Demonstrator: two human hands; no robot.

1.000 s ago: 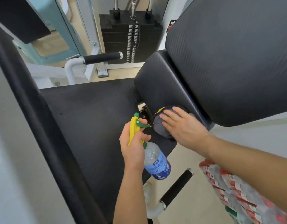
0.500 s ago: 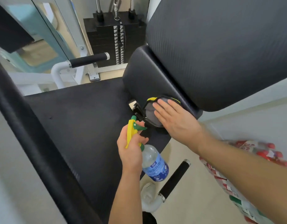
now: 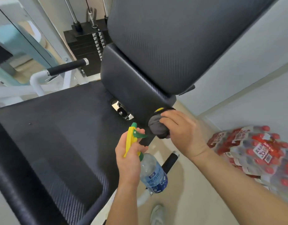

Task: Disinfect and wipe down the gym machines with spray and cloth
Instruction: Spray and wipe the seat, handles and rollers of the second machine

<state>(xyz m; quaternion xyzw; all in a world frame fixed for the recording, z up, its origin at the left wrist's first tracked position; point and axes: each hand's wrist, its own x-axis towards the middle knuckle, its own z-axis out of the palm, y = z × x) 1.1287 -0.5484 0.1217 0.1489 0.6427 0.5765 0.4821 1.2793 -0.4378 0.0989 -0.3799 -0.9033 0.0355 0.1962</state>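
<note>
Against black padding, right hand clutches cloth; left hand grips spray bottle.

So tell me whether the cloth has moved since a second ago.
Yes: the cloth has slid right along the lower pad, away from the metal bracket.

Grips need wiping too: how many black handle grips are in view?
2: one grip at upper left beside the seat, another grip at lower centre behind the spray bottle. Others may be hidden.
</note>
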